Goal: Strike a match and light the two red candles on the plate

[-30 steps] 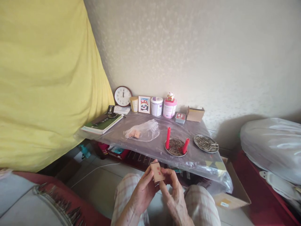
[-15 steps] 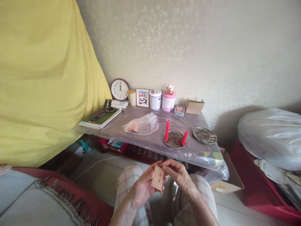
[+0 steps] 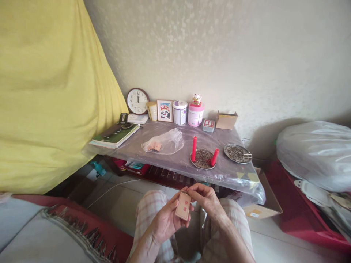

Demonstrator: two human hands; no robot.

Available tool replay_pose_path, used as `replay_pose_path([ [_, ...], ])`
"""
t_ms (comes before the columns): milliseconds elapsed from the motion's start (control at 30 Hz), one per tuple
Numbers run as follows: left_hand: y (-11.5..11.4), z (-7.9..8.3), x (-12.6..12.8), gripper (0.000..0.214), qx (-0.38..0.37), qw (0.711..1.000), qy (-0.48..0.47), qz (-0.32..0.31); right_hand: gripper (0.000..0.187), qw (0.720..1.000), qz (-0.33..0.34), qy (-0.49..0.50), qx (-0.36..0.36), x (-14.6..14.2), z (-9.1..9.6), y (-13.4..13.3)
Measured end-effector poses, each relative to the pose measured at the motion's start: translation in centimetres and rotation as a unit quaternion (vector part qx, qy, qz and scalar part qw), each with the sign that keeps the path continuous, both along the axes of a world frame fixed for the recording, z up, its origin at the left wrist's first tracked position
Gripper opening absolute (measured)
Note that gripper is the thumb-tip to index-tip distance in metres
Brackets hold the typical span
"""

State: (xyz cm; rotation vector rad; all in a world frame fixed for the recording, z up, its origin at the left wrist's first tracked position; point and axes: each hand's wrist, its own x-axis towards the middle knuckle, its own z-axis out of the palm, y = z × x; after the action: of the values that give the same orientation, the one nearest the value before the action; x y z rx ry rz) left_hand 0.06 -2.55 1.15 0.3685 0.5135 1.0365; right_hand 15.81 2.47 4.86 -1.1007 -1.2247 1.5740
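My left hand (image 3: 164,221) holds a small tan matchbox (image 3: 183,205) with red marks on its face, above my knees in checked trousers. My right hand (image 3: 206,199) pinches the top end of that box with fingers closed; whether a match is between them I cannot tell. In front stands a low table (image 3: 153,160) covered in clear plastic. On it a round metal dish (image 3: 203,160) carries two red candles (image 3: 194,148), one upright and one leaning. A second metal dish (image 3: 237,153) with spent sticks lies to its right.
A clear bag (image 3: 164,142) with something orange, a green book (image 3: 115,133), a clock (image 3: 137,101), a picture frame (image 3: 165,111), tins (image 3: 180,112) and small boxes (image 3: 226,119) line the table. Yellow cloth (image 3: 49,95) hangs left; a white plastic bundle (image 3: 312,153) and cardboard box (image 3: 263,204) sit right.
The matchbox came down from upright at chest height to lower over my knees. My right hand shifted from beside the box to pinching its top end. The view tilted slightly.
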Motion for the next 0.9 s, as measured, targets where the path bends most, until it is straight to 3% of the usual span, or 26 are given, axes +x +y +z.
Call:
replay_pose_path([
  [233, 0.0, 0.0, 0.0, 0.042, -0.026, 1.000, -0.009, 0.006, 0.030, 0.998, -0.038, -0.047, 0.025, -0.4, -0.8, 0.2],
  [333, -0.1, -0.1, 0.0, 0.041, -0.042, 0.999, 0.001, 0.009, 0.024, 0.993, -0.052, -0.082, 0.064, -0.3, -1.4, 0.5],
  [467, 0.1, 0.0, -0.2, 0.044, -0.051, 0.999, -0.002, 0.010, 0.017, 0.978, -0.022, -0.145, 0.148, 0.2, -1.3, 0.7],
  [633, 0.4, 0.3, -0.4, 0.041, -0.039, 0.999, -0.003, 0.003, 0.016, 0.927, 0.051, -0.190, 0.319, 1.3, 0.1, 0.9],
  [900, 0.6, -0.6, -0.5, 0.034, -0.026, 1.000, 0.008, 0.004, 0.025, 0.829, 0.184, -0.325, 0.416, 2.2, 1.6, 1.5],
])
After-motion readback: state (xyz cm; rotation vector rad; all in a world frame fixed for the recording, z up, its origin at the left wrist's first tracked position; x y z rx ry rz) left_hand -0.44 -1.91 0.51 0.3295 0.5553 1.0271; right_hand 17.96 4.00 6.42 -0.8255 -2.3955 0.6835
